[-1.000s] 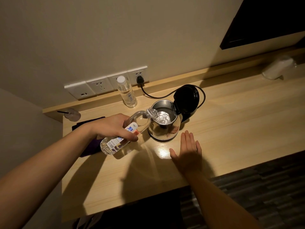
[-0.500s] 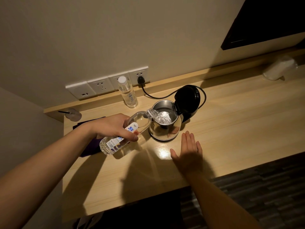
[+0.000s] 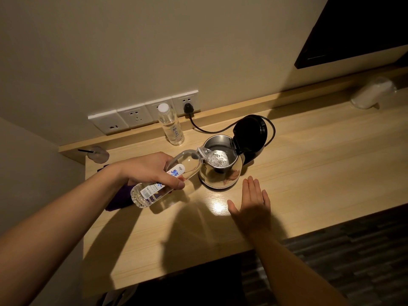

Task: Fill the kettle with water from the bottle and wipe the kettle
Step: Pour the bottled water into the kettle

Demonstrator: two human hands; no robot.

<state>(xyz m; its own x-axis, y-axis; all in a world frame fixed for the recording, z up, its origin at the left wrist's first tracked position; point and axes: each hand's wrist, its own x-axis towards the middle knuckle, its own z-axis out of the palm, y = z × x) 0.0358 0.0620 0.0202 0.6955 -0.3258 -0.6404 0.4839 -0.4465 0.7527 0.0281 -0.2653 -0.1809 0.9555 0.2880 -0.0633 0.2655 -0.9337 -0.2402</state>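
Observation:
A steel kettle (image 3: 215,176) stands on the wooden desk (image 3: 309,164) with its black lid (image 3: 250,131) hinged up. My left hand (image 3: 150,168) grips a clear water bottle (image 3: 154,191), tilted with its neck over the kettle's mouth. Water streams into the kettle. My right hand (image 3: 252,206) lies flat on the desk just in front of the kettle, fingers together, holding nothing. A dark purple cloth (image 3: 120,199) lies under my left wrist, mostly hidden.
A second capped bottle (image 3: 170,124) stands by the wall sockets (image 3: 141,114). The kettle's black cord (image 3: 209,129) runs to a plug. A small glass item (image 3: 98,153) sits at the back left, a white wrapped object (image 3: 372,93) at the far right.
The bottle stays tilted and water keeps pouring into the kettle. Both hands hold almost the same places; the bottle's base has sunk slightly.

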